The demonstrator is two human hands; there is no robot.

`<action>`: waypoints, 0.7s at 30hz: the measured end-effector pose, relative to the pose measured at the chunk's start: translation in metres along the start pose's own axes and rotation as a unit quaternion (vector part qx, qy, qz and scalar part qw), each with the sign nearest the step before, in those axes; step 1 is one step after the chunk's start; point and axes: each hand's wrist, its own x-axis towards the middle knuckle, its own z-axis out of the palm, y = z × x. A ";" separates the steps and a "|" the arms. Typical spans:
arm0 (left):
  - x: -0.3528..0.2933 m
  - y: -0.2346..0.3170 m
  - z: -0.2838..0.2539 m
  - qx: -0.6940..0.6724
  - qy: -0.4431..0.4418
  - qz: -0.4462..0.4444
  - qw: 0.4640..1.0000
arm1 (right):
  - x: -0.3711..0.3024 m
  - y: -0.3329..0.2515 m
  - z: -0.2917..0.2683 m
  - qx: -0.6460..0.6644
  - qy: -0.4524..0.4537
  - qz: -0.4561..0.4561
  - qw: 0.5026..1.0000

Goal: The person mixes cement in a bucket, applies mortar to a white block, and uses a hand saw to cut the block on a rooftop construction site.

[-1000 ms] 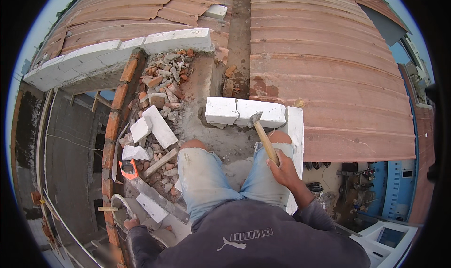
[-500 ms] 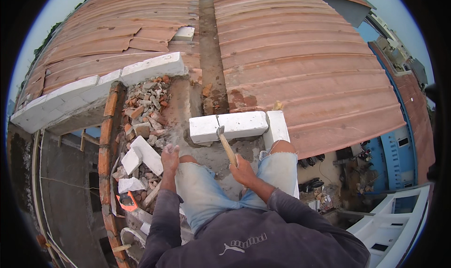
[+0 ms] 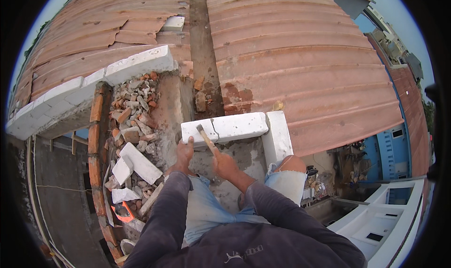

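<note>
A row of white blocks lies across in front of my knees, with a short left white block (image 3: 191, 131) and a longer white block (image 3: 242, 126) parted by a dark, jagged joint. My right hand (image 3: 226, 166) is wrapped round the wooden handle of a hammer (image 3: 207, 139); its metal head is over the short block's near face, close to the joint. At the short block's near left corner, my left hand (image 3: 184, 153) grips the edge with a finger up against the face. Some of its fingers are hidden.
Another white block (image 3: 279, 136) stands at the row's right end. Broken brick rubble (image 3: 134, 113), loose white pieces (image 3: 141, 163) and an orange-handled saw (image 3: 123, 212) lie at left beside a brick edge (image 3: 95, 148). Drops open on both sides; red corrugated roofing (image 3: 300, 66) spreads ahead.
My left hand has moved forward from beside my left knee onto the short block. The hammer has shifted left from the joint onto that block's face. My view has shifted slightly.
</note>
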 end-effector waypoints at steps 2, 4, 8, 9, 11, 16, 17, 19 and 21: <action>-0.002 0.003 0.000 -0.009 -0.008 -0.010 1.000 | 0.003 0.007 0.003 -0.005 -0.047 0.039 0.998; -0.003 0.006 -0.001 0.016 -0.002 -0.004 1.000 | 0.003 0.010 0.003 0.020 -0.035 0.040 0.998; -0.005 0.012 -0.002 0.088 0.006 -0.027 0.996 | 0.004 0.009 -0.003 0.019 0.017 -0.026 0.999; -0.005 0.014 -0.002 0.084 0.012 -0.028 0.996 | 0.005 0.009 -0.005 -0.008 -0.020 0.001 1.000; -0.007 0.016 -0.002 0.084 0.013 -0.055 0.995 | 0.009 0.009 -0.008 -0.035 -0.072 0.035 0.996; -0.008 0.016 -0.003 0.008 -0.003 -0.015 1.000 | 0.015 0.015 -0.010 0.023 0.022 -0.046 0.998; -0.008 0.014 -0.002 -0.004 -0.009 -0.023 1.000 | 0.014 0.015 -0.010 0.018 0.044 -0.048 0.998; -0.006 0.011 0.001 0.049 0.008 -0.035 0.998 | 0.012 0.016 -0.009 0.019 0.032 -0.042 0.998; -0.002 0.008 0.004 0.068 0.023 -0.048 0.996 | 0.012 0.015 -0.010 -0.032 -0.036 0.003 0.999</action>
